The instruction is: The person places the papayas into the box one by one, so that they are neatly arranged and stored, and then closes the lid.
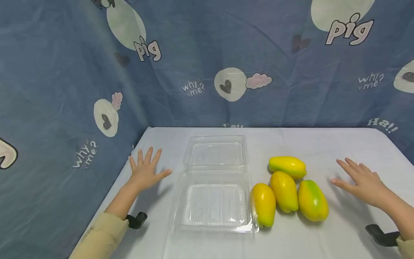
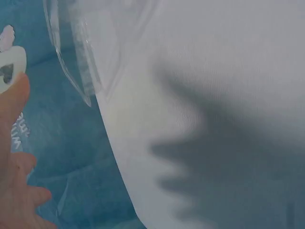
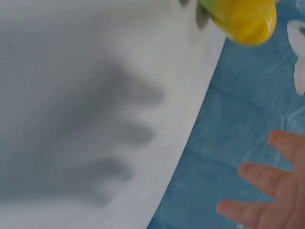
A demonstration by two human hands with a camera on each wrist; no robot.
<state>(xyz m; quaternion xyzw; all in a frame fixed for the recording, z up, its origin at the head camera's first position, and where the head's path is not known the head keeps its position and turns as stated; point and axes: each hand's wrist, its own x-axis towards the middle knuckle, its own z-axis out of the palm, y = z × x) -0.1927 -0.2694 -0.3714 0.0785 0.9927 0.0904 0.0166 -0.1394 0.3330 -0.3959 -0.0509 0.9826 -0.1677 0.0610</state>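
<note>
While yellow fruits [image 1: 285, 191] lie beside clear box [image 1: 213, 205] | left hand [image 1: 143, 174], right hand [image 1: 367, 184] | fingers released

Here's the white cloth-covered table [image 1: 323, 144], and left of centre lies a clear plastic rectangular clamshell box [image 1: 213, 205], wide open, ribbed tray near, lid [image 1: 216, 151] to the far side! Right of it, four glossy yellow-and-green oval fruits: the left fruit [image 1: 264, 205] right at the tray's edge, the middle fruit [image 1: 284, 191] slightly farther, the right fruit [image 1: 312, 200] just beside that, and the far fruit [image 1: 287, 166] lying crosswise behind!
</note>
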